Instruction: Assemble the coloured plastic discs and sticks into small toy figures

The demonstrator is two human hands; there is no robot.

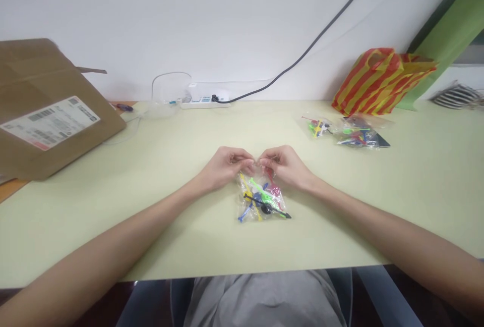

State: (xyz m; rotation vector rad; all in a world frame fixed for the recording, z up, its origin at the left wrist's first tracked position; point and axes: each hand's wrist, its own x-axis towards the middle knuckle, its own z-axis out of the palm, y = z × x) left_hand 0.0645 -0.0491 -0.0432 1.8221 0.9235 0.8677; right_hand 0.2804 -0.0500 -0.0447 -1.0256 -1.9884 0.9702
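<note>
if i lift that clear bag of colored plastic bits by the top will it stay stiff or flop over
The clear plastic bag will probably flop, since its thin film looks creased and slack below the left hand and right hand. It should feel fairly light, as the pieces look like slim plastic. Its glossy film may be slightly slippery.

The left hand (226, 166) and right hand (285, 166) hide the top of the plastic bag (260, 201), so any grip on it cannot be seen. The carton (45, 110) runs off the left edge, and its label (50, 122) is too small to read.
</note>
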